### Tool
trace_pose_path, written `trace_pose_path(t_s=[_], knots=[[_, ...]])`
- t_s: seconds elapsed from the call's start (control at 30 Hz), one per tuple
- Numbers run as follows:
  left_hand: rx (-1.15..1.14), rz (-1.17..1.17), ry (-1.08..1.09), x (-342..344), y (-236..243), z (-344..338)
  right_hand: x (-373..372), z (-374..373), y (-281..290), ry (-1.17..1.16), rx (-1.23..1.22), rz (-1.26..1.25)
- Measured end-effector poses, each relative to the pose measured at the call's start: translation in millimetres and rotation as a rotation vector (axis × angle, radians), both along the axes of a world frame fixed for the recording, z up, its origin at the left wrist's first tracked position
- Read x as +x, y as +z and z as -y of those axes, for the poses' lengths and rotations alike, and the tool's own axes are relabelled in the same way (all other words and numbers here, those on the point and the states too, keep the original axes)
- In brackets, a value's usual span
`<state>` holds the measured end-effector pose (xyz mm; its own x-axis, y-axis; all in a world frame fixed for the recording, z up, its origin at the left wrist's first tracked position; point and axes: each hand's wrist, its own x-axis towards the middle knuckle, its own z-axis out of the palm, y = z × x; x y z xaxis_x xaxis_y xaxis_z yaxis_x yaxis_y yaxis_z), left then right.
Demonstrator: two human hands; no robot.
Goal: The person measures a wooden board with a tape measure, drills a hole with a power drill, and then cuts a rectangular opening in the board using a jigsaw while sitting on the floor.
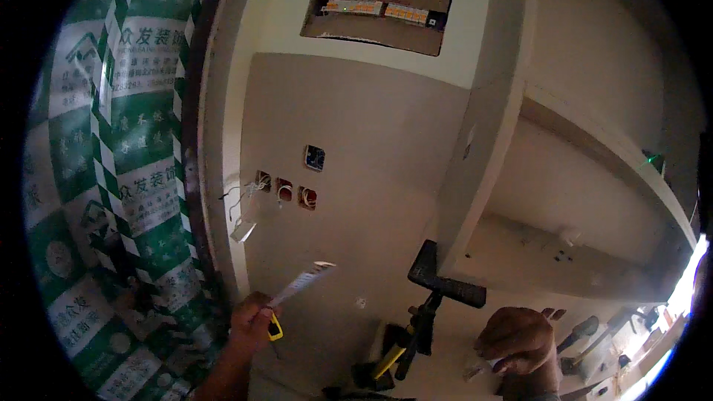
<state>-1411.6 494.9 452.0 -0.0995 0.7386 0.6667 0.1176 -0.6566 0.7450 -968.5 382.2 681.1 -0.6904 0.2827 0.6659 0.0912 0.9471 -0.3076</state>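
Observation:
My left hand (pixel 251 319), in the lower middle-left, is closed round a pale flat strip (pixel 301 284) that points up and to the right. A yellow-and-black part (pixel 275 327) shows below the same fist; whether it belongs to the strip I cannot tell. My right hand (pixel 520 338) is raised at the lower right with its fingers curled. Something small and pale shows by its fingertips, too dim to name. Between the hands stands a black-and-yellow stand (pixel 394 353) with a black T-shaped top (pixel 447 284).
Ahead, the wall has a recessed breaker panel (pixel 379 11), a blue-faced wall box (pixel 314 158) and several open boxes with loose wires (pixel 285 190). A built-in shelf unit (pixel 486 171) juts out at right. Printed green-and-white sheeting (pixel 141 119) covers the left side. Tools (pixel 579 333) lie at far right.

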Motion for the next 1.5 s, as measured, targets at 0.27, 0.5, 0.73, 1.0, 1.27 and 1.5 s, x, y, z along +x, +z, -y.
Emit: trace_pose_path(t_s=[0.27, 0.5, 0.73, 1.0, 1.27, 1.5], knots=[[-0.043, -0.133, -0.246, 4, 32, -11, -1, 3, -12, -0.136, 0.123, -0.084], [0.161, -0.28, -0.328, -45, 76, -66, -120, -5, 33, -0.476, 0.318, 0.321], [0.161, -0.336, -0.463, -96, 143, -120, -255, -96, 86, -0.779, -0.169, 0.236], [-0.172, -0.441, -0.016, -198, 116, -168, -285, -282, 139, -0.991, 0.316, 0.1], [-0.571, -0.297, 0.323, -276, 8, -106, -201, -387, 227, -0.972, -0.281, -0.87], [-0.62, -0.22, 0.362, -262, 11, -98, -77, -493, 277, -0.984, -0.086, -0.951]])
